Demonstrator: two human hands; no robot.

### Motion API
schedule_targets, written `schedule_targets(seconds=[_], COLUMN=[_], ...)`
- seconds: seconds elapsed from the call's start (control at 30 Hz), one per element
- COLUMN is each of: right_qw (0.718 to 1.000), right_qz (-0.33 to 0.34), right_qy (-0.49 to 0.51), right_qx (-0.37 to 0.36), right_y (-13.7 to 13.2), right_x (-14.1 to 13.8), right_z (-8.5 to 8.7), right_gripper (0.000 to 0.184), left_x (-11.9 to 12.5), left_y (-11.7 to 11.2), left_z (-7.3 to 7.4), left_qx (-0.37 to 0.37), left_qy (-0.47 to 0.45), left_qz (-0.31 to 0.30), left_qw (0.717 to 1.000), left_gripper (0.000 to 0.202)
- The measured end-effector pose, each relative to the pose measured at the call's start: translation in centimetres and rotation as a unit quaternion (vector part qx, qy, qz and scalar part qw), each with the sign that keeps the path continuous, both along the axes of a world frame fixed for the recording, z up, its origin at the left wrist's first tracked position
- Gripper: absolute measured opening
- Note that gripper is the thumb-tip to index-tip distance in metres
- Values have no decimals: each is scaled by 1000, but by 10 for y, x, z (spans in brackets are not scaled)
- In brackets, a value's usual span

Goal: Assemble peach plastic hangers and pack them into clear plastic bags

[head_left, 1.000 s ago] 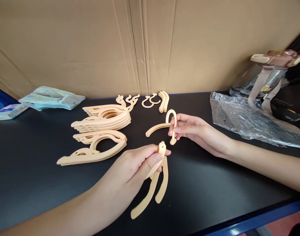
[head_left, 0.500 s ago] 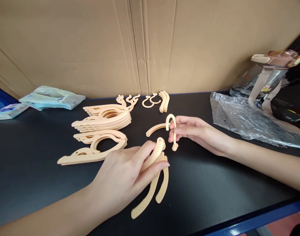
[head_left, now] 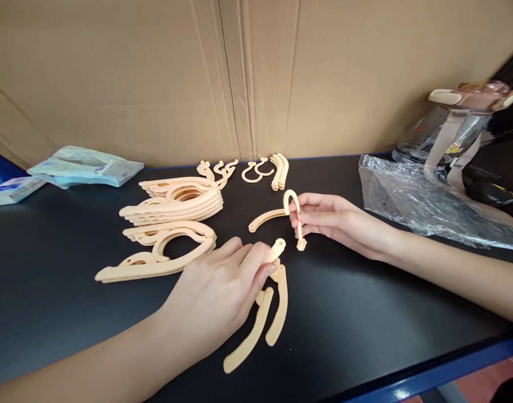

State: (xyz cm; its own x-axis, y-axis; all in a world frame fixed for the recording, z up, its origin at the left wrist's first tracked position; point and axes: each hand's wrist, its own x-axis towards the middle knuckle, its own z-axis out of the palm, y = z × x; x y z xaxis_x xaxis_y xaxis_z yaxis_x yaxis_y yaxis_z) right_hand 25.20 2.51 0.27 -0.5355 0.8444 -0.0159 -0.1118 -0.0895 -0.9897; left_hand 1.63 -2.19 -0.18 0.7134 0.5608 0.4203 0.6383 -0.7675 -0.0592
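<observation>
- Brown cardboard (head_left: 134,84) stands upright behind the far edge of a black desk (head_left: 357,324), whose blue trim shows along that edge and the near right one.
- Near the far left corner lie two blue-and-white soft packs, a larger one (head_left: 82,167) and a smaller one (head_left: 13,191), their ends meeting.
- By the far right corner, a clear bottle (head_left: 460,101) with a pinkish lid and a strap sits behind a crumpled clear plastic bag (head_left: 407,201).
- Left of the middle of the desk is a stack of folded cream hangers (head_left: 197,211); just nearer the front edge lies another folded set (head_left: 155,271).
- Close to the far edge, around its middle, are a cluster of hook pieces (head_left: 227,174), two separate hooks (head_left: 251,180) and a bundle of curved strips (head_left: 280,172).
- Left hand (head_left: 223,285): thumb and fingers pinch a cream arm piece (head_left: 277,251), its holed end poking out toward the right hand; the rest is hidden.
- Right hand (head_left: 330,218): thumb and fingertips grasp a cream hook (head_left: 299,229) by its shank, bend up, knobbed end down, apart from the arm piece.
- Behind those fingers a curved strip (head_left: 265,219) runs leftward; whether they touch it, I cannot tell.
- Toward the front edge, below the left hand, two more strips, one left (head_left: 248,338) and one right (head_left: 279,313), lie side by side.
</observation>
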Motion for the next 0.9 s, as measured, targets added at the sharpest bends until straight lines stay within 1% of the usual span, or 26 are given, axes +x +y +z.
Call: schedule_targets(seconds=[0.1,0.2,0.27,0.33,0.5,0.67,0.9], right_qw=[1000,1000,1000,1000,999,998,998], right_qz=[-5,-6,-7,-7,-4,-23,-32], right_qy=[5,-7,-15,-18,-33,-55,-49], right_qx=[-11,-7,-7,-9,-2,0,9], right_y=[-1,-4,-6,-6,-6,-6,-11], right_x=[0,0,0,0,-1,-2,-7], right_z=[1,3,4,4,4,4,4], right_gripper=[9,14,16,17,17,18,17], left_x=[-1,-1,-1,-1,-1,-1,1], left_y=[2,3,3,3,4,2,1], left_z=[-3,-5,-4,-3,-3,-6,-1], left_qx=[-48,-93,-109,-118,-111,-94,-87], left_qy=[-24,-38,-44,-46,-45,-38,-8], left_qz=[-20,-58,-78,-85,-89,-78,-59], left_qw=[998,993,990,988,989,992,994], left_gripper=[25,22,20,18,18,20,22])
